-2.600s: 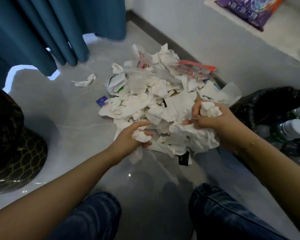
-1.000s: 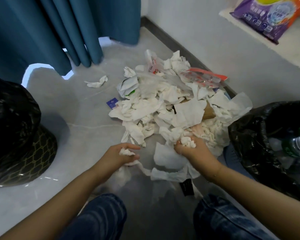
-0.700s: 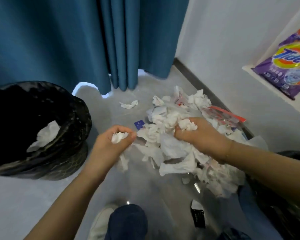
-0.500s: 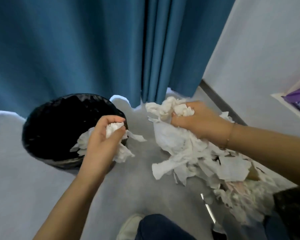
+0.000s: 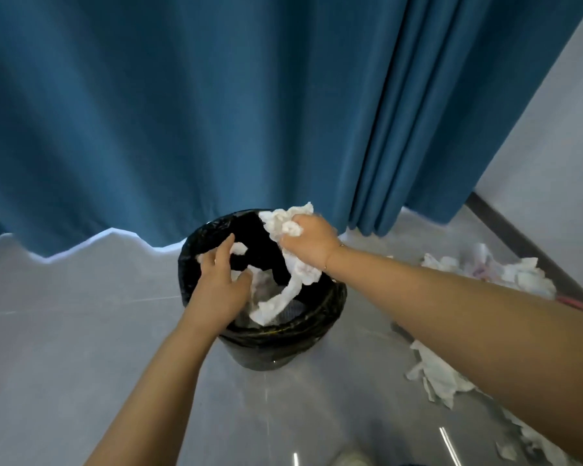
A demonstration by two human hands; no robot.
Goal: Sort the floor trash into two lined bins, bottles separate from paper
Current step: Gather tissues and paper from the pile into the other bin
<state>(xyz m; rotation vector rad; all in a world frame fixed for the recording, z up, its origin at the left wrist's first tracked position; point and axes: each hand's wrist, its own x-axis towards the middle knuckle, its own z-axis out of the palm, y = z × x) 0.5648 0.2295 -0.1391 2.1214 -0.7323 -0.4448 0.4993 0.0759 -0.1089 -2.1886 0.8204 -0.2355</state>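
A big bunch of crumpled white paper (image 5: 292, 264) hangs over the round bin with the black plastic liner (image 5: 283, 334), squeezed tight in the right hand (image 5: 308, 245). The left hand (image 5: 217, 290) reaches into the bin with its fingers spread, holding nothing. More white paper scraps (image 5: 485, 270) lie on the shiny grey floor (image 5: 81, 331) to the right. A dark blue curtain (image 5: 182, 112) hangs behind the bin.

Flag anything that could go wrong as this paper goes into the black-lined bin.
1. The right hand grips a paper wad over the bin's far rim; loose tails hang low and could drape outside or snag the liner.
2. The left hand is open, fingers spread inside the mouth, right under the drop; paper may catch on it.
3. More paper lies on the floor at right.
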